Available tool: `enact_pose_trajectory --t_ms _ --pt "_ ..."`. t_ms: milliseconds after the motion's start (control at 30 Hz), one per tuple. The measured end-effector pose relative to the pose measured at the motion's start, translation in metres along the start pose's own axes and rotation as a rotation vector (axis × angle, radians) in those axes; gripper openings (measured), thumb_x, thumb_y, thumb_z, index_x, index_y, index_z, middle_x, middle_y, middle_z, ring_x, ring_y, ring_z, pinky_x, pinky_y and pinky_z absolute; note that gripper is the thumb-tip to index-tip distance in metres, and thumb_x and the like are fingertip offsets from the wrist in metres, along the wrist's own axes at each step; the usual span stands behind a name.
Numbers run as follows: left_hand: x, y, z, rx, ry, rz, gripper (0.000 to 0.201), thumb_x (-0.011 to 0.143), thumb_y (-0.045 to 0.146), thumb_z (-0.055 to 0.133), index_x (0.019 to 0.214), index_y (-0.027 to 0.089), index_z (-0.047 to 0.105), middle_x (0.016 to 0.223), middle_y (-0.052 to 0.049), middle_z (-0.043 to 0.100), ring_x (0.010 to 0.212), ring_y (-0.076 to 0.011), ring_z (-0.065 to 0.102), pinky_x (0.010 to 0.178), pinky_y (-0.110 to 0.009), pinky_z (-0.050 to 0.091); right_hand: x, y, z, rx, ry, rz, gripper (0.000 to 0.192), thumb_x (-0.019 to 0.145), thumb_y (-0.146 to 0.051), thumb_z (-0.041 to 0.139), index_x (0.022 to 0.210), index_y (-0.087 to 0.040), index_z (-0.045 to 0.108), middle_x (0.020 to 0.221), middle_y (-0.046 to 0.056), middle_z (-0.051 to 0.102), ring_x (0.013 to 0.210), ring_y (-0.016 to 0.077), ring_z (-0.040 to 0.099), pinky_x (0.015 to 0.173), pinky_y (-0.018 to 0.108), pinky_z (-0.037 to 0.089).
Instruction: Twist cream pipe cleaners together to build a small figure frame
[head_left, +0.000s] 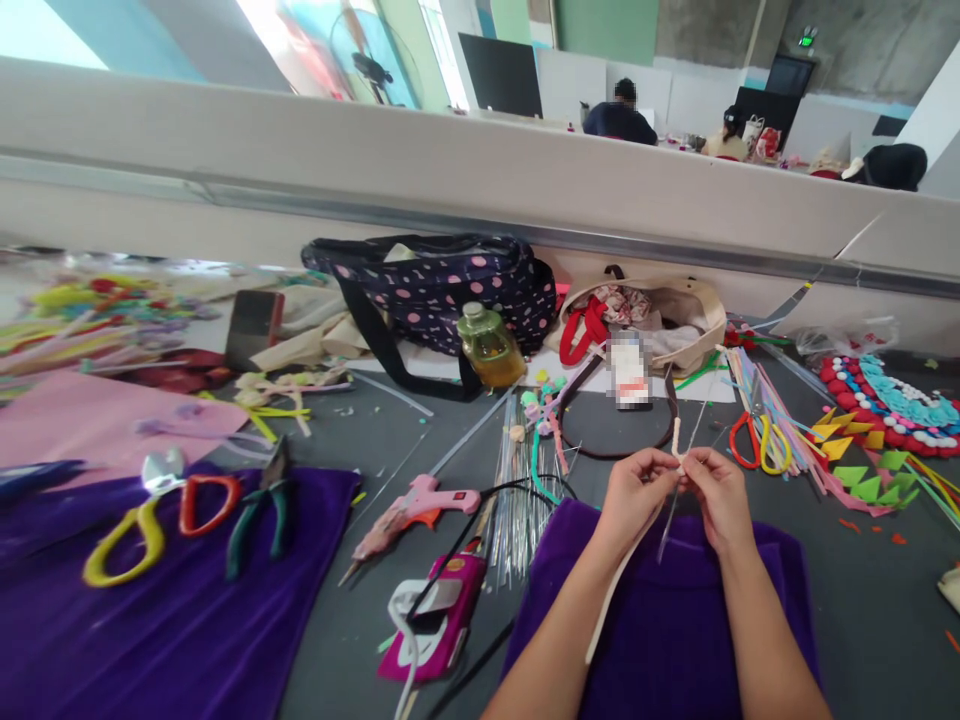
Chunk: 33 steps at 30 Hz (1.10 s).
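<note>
My left hand (637, 492) and my right hand (716, 492) meet above a folded purple cloth (675, 620), both with closed fingertips. Between them they pinch a cream pipe cleaner (607, 612); its short end sticks up above the fingers and its long end trails down beside my left forearm. A thin, clear stick or wire (665, 538) also passes through the pinch, slanting up and down past the fingers. Just which fingers grip it is hidden. Beyond the hands lies a dark ring-shaped band (592, 449).
To the left are a pink glue gun (427, 500), a magenta power strip (457, 600), yellow-and-red scissors (161, 490) and green-handled pliers (262, 510). A bottle (491, 350) stands by a patterned bag (442, 290). More scissors (761, 443) and pipe cleaners lie right. A low partition (450, 150) runs behind.
</note>
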<state>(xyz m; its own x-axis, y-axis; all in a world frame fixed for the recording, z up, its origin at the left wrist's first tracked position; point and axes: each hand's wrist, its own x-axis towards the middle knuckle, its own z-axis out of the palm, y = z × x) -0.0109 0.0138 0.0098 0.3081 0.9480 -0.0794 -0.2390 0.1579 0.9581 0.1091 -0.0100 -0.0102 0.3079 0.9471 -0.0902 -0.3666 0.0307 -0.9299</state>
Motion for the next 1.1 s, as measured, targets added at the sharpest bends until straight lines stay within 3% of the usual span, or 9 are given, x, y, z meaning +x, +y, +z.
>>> enact_pose_trajectory --t_ms 267,500,600,733,1100 --pt "0.002 -0.007 -0.004 0.101 0.016 0.037 0.015 0.069 0.025 0.068 0.078 0.013 0.068 0.062 -0.001 0.062 0.053 -0.0093 0.050 0.051 -0.019 0.039 0.000 0.002 0.001 0.052 -0.013 0.057 0.022 0.067 -0.036 0.076 0.076 -0.018 0.068 0.061 -0.002 0.060 0.052 0.0106 0.051 0.051 0.023 0.046" --pt "0.003 -0.012 -0.006 0.071 -0.021 -0.016 0.022 0.070 0.032 0.068 0.081 0.013 0.065 0.064 -0.001 0.062 0.052 -0.0097 0.053 0.050 -0.020 0.042 -0.001 -0.001 0.003 -0.100 0.008 -0.035 0.022 0.070 -0.040 0.072 0.073 -0.019 0.066 0.064 -0.001 0.062 0.055 0.0132 0.054 0.052 0.025 0.048" --pt "0.003 -0.014 -0.006 0.072 -0.066 -0.087 0.032 0.067 0.039 0.071 0.085 0.013 0.062 0.060 0.000 0.061 0.043 -0.0083 0.049 0.040 -0.018 0.037 -0.002 -0.001 0.004 -0.122 0.032 -0.051 0.021 0.071 -0.039 0.071 0.072 -0.019 0.066 0.061 -0.002 0.062 0.051 0.0120 0.052 0.048 0.023 0.044" --pt "0.004 -0.017 -0.005 0.161 -0.012 -0.031 0.035 0.063 0.040 0.075 0.081 0.013 0.062 0.054 0.004 0.056 0.037 -0.0033 0.038 0.035 -0.016 0.026 -0.003 -0.001 0.004 -0.146 0.016 -0.083 0.021 0.073 -0.038 0.069 0.070 -0.018 0.066 0.057 -0.002 0.061 0.049 0.0108 0.050 0.045 0.021 0.041" --pt "0.002 -0.016 -0.005 0.050 -0.021 -0.088 0.033 0.064 0.042 0.075 0.072 0.011 0.065 0.051 0.002 0.056 0.035 -0.0041 0.038 0.033 -0.016 0.023 0.000 0.000 0.000 -0.048 0.017 -0.037 0.027 0.070 -0.043 0.072 0.075 -0.017 0.068 0.058 -0.001 0.059 0.048 0.0102 0.051 0.040 0.019 0.039"
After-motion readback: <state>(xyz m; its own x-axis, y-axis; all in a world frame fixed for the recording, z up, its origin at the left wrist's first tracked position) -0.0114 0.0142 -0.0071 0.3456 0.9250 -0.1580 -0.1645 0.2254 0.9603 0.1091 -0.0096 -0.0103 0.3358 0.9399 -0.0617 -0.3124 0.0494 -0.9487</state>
